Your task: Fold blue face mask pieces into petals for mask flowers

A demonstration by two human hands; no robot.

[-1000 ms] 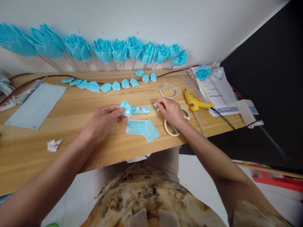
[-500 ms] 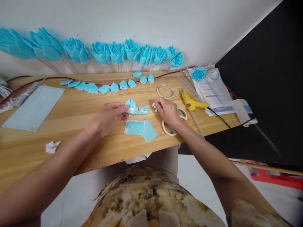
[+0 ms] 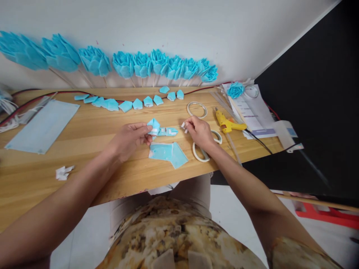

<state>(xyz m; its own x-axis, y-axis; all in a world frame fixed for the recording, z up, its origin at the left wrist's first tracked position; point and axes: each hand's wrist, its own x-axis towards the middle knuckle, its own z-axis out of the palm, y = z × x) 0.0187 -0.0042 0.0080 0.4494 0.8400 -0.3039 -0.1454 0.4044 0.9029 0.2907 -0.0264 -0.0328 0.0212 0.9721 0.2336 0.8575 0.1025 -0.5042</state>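
My left hand (image 3: 131,136) pinches a folded blue fabric petal (image 3: 153,126) with a white strip of tape across its lower part. Just right of it, on the table, lies a small folded blue piece (image 3: 169,131) with white strips on it. My right hand (image 3: 198,130) is closed, thumb against fingers, on small white paper strips (image 3: 184,126). Beneath that hand rest scissors with pale ring handles (image 3: 201,158), their blades mostly covered. A larger cut piece of blue fabric (image 3: 165,152) lies flat, nearer my body, between the two hands.
Blue fabric flowers (image 3: 123,64) on sticks lean along the wall, above a row of folded petals (image 3: 137,104). A tape roll (image 3: 196,110) and a yellow glue gun (image 3: 230,123) lie at right. A light blue sheet (image 3: 42,127) and white scraps (image 3: 64,173) are at left.
The view has shifted slightly. Both hands keep nearly the same place and the same grips; nothing is taken up or let go.
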